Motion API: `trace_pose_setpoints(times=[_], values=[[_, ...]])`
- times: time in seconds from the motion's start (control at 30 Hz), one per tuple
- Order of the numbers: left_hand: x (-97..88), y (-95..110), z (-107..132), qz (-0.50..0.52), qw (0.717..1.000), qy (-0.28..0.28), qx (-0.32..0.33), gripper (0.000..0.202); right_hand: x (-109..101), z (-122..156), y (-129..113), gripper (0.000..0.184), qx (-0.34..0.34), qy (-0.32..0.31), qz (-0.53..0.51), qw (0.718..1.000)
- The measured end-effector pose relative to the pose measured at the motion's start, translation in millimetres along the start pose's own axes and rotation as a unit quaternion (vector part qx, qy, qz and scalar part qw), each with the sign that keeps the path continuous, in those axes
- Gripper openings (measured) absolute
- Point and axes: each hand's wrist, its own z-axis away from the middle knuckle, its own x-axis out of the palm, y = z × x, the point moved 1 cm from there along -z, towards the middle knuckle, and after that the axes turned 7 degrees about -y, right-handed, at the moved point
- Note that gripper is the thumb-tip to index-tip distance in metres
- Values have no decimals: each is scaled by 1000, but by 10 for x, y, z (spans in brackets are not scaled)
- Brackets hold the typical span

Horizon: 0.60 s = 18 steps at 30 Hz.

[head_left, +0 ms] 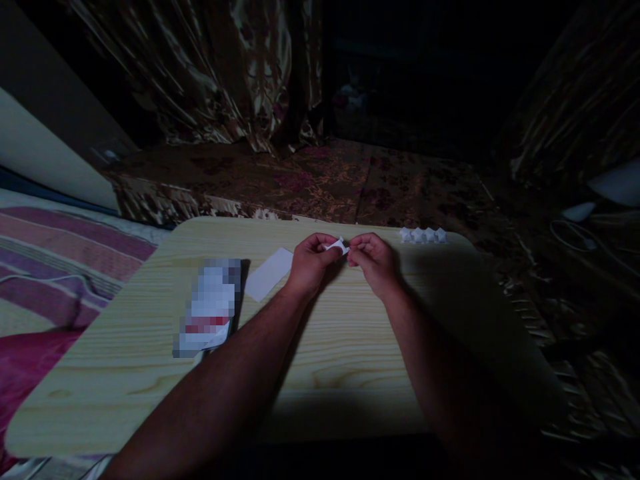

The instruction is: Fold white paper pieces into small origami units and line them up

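Observation:
Over the far middle of the wooden table [345, 360], a small piece of folded white paper [338, 246] is pinched between the thumb and fingers of my left hand [311, 261]. My right hand [373, 260] meets it from the other side, its thumb and fingertips closed at the paper's right tip. The exact folds are too small and dim to make out. Beside my left hand, partly behind its edge, lies a flat white paper sheet [269, 275]. Several small white paper stars [423, 235] stand in a row near the table's far right edge.
A blurred-out flat object [210, 307], apparently with a cable at its near end, lies on the table's left part. Striped bedding [65, 260] borders the table on the left. Patterned cloth [320, 180] and curtains [250, 73] are beyond it. A white lamp [617, 183] stands at right.

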Motion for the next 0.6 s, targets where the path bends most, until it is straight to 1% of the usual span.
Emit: trace_pose_setpoints(times=[0.17, 0.33, 0.53, 0.6], values=[[1, -15, -1, 5, 1000, -1, -3, 28, 21, -11, 44, 19, -16, 9, 39, 999], [-8, -25, -4, 12, 1000, -14, 6, 28, 25, -20, 104, 16, -20, 9, 53, 998], [-3, -27, 0, 10, 1000, -16, 2, 29, 24, -15, 93, 19, -35, 15, 61, 997], [3, -22, 6, 4, 1000, -11, 2, 29, 31, -14, 86, 17, -41, 13, 71, 997]])
